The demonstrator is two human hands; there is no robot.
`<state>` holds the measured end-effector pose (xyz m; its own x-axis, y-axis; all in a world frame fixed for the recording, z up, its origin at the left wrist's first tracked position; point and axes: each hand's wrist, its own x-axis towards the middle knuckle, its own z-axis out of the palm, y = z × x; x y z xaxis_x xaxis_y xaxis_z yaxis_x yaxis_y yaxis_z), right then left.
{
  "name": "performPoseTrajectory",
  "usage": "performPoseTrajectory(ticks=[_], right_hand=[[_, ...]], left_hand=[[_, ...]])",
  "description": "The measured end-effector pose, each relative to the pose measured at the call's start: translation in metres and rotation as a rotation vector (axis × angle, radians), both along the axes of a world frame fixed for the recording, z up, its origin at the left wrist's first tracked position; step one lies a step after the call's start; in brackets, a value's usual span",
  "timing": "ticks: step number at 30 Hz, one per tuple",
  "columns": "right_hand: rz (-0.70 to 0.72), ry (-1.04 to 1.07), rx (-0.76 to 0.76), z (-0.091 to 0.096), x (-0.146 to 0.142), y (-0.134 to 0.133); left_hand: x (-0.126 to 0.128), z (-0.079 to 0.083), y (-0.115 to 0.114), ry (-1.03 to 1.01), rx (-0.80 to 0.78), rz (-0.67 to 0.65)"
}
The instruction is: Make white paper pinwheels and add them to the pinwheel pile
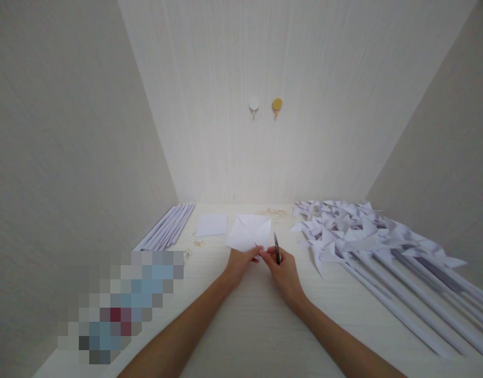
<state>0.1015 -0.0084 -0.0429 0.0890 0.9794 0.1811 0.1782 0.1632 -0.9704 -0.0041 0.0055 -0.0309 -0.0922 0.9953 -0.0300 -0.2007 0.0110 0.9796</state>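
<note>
A square white sheet of paper (249, 229) with cut lines running in from its corners is at the middle of the table. My left hand (241, 266) grips its near edge, thumb and fingers closed. Close beside it, my right hand (281, 270) is closed round a pair of scissors (276, 248), dark blades pointing up and away. Its fingertips meet those of my left hand at the paper's near edge. A thin dark sliver (256, 244) sticks out there; what it is and which hand has it, I cannot tell.
Rolled white paper sticks (168, 227) and stacked paper squares (212, 224) lie at left. Small tan pieces (276, 212) are behind my hands. Paper pinwheels (344, 231) on paper sticks (407, 299) pile up at right. A blurred blue item (147, 289) is at lower left. Walls surround the table.
</note>
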Motion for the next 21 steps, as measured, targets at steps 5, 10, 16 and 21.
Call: performPoseTrajectory(ticks=[5, 10, 16, 21], right_hand=[[-0.011, 0.032, -0.001, 0.0017, 0.0001, -0.0005], [-0.004, 0.057, 0.010, 0.0034, 0.0008, -0.0004], [-0.012, 0.051, 0.033, 0.0031, 0.0009, 0.0001], [-0.014, 0.052, 0.037, 0.0010, 0.0018, 0.0003]], left_hand=[[-0.0018, -0.0009, -0.0008, -0.004, 0.013, -0.052], [-0.0033, -0.0020, -0.0011, 0.003, 0.036, -0.091], [-0.0031, -0.0023, 0.0000, -0.033, 0.043, -0.113], [-0.0027, -0.0040, 0.0010, -0.044, 0.040, -0.108]])
